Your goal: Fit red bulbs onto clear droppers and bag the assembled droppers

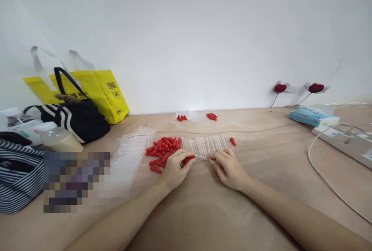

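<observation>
Left fingers [185, 153] pinch a red bulb [189, 159]; right fingers [217, 155] grip a slim tube [202, 157], lengthwise left-to-right, pointing bulbward!

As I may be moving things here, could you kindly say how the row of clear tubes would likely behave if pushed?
The clear tubes look thin, so each is probably light. They lie side by side on the flat tabletop, so a push might roll or scatter them. Their straight, glassy look suggests stiffness and perhaps fragility.
</observation>
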### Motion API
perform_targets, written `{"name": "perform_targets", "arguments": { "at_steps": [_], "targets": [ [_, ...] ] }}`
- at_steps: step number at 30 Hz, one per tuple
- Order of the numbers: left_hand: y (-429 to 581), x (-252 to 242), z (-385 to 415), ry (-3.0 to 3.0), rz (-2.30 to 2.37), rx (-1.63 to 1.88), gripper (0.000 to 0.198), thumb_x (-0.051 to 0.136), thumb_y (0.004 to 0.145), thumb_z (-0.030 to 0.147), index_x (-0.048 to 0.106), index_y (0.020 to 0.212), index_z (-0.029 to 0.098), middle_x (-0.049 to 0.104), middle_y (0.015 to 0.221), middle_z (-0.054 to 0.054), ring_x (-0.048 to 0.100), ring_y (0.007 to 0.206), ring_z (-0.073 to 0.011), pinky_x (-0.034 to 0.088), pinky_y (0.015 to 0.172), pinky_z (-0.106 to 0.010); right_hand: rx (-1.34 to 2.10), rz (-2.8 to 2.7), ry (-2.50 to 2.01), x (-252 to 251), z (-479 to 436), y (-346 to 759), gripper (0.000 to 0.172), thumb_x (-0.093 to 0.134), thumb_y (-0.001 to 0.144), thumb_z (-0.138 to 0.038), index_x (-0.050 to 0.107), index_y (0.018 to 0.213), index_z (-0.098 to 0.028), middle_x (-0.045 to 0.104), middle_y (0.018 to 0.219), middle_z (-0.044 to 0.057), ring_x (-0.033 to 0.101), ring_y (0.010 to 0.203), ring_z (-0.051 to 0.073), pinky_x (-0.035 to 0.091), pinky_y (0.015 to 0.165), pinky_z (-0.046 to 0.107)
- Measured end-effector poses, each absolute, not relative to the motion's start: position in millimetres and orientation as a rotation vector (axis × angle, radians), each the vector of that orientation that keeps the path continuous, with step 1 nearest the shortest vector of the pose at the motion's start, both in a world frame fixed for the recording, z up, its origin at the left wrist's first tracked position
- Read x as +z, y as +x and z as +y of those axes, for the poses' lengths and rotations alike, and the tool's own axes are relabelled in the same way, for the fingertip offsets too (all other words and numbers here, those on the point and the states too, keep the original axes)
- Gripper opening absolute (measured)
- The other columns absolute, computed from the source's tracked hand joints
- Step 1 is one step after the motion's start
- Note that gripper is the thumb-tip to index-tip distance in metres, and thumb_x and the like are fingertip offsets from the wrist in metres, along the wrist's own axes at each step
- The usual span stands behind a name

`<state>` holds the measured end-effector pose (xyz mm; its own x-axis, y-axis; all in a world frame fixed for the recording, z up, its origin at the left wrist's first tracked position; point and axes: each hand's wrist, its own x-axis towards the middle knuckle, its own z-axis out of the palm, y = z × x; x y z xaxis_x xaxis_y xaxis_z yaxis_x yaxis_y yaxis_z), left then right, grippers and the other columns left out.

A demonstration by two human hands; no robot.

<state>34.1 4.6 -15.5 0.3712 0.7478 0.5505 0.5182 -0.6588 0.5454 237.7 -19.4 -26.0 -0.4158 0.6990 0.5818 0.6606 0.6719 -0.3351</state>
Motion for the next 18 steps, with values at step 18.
{"name": "perform_targets", "arguments": {
  "at_steps": [18],
  "targets": [
    [33.1, -18.8, 3.1, 2.464, 1.074, 1.165, 0.015, 0.05, 0.082, 0.021, 0.063, 0.088, 0.016, 0.059, 0.075, -0.003, 0.055, 0.066, -0.0104, 0.045, 0.06, -0.021, -0.243, -2.214, -0.888, -31.6, -14.2, 238.9, 0.028, 0.042, 0.083, -0.011, 0.059, 0.104, -0.016, 0.055, 0.066, 0.0, 0.044, 0.059, 0.011, 0.026, 0.067, 0.029]
  ]
}}
